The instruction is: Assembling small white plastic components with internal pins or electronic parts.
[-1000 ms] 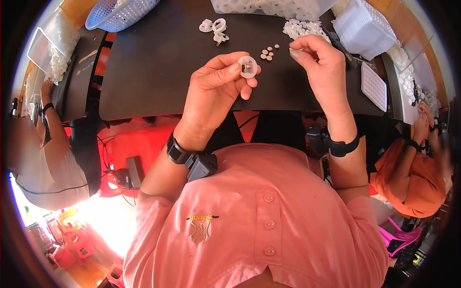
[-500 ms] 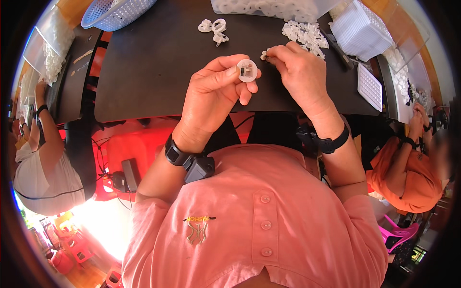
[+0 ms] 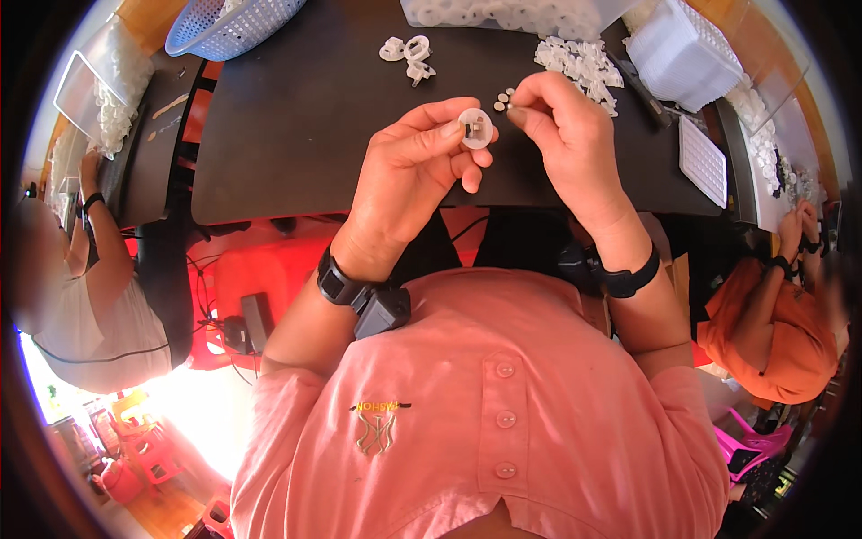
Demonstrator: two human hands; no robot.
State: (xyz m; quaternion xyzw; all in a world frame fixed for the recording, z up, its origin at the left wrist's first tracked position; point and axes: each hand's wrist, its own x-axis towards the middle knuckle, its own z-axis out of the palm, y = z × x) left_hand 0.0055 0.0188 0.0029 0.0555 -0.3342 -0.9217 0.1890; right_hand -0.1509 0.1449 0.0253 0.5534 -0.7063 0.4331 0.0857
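My left hand (image 3: pixel 415 171) holds a small round white plastic part (image 3: pixel 475 128) between thumb and fingertips, above the near edge of the black table (image 3: pixel 296 135). My right hand (image 3: pixel 564 135) is just to its right, thumb and forefinger pinched on a tiny pale disc (image 3: pixel 516 110) close to the white part. A few more small discs (image 3: pixel 501 100) lie on the table behind the hands. Both wrists wear black bands.
Loose white plastic parts (image 3: pixel 406 51) and a heap of them (image 3: pixel 579 61) lie further back. A blue basket (image 3: pixel 229 25) stands at the back left, white trays (image 3: pixel 682 56) at the back right. Other people sit at the left (image 3: pixel 85 269) and right (image 3: pixel 772 314).
My right hand has moved left from the discs on the table toward the white part, pinching a small disc. The left hand has stayed nearly still.
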